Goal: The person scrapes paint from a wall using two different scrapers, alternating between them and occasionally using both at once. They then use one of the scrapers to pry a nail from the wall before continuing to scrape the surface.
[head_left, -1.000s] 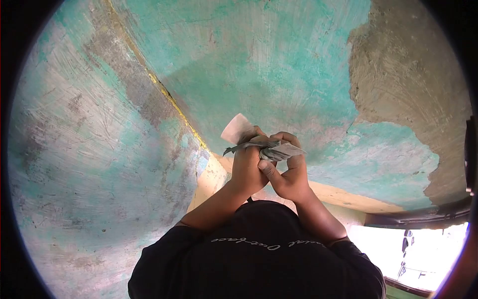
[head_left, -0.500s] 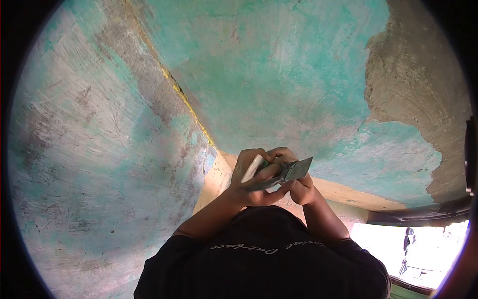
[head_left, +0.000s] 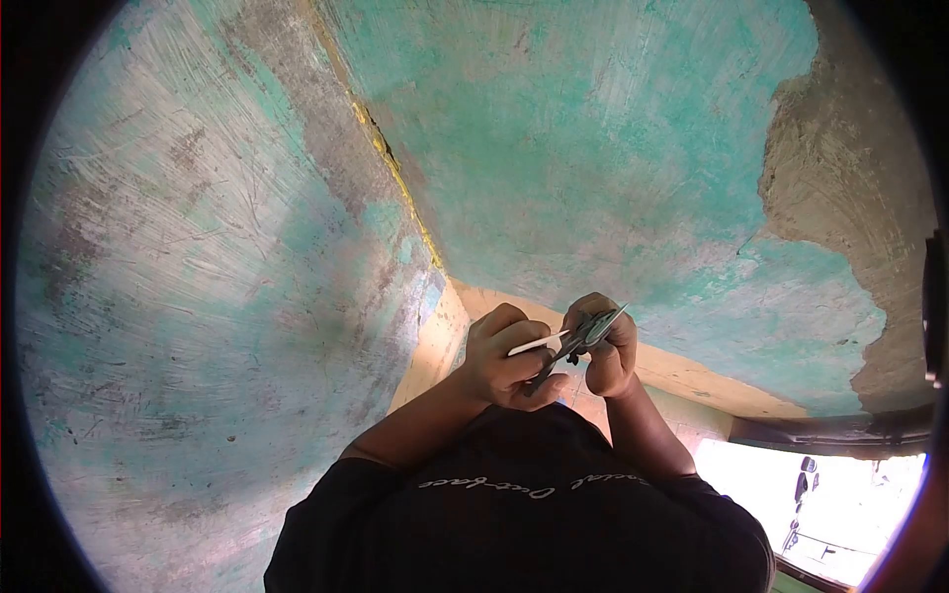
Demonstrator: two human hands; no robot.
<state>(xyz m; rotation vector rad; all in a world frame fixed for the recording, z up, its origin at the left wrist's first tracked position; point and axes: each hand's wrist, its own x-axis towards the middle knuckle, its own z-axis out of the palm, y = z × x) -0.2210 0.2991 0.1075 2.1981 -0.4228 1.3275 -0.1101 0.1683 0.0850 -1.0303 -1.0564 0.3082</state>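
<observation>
My left hand (head_left: 506,361) is closed, with a thin white flat piece (head_left: 535,344) sticking out between its fingers. The dark shaft of a putty knife (head_left: 595,330) also runs from this hand up toward the right. My right hand (head_left: 611,356) is closed around the grey, smeared blade end, its fingers curled behind and beside it. Both hands are close together in front of my chest. What the white piece is, I cannot make out. The fingers hide part of the putty knife.
A worn turquoise wall (head_left: 593,148) fills the upper view, with bare brown plaster (head_left: 830,188) at its right. Another scraped wall (head_left: 198,296) stands on the left, meeting it at a yellow-streaked corner seam (head_left: 407,198). A bright opening (head_left: 820,504) lies lower right.
My hands have moved slightly apart. The blade has turned from showing its flat face to nearly edge-on, and the white piece looks thinner. The view has shifted a little.
</observation>
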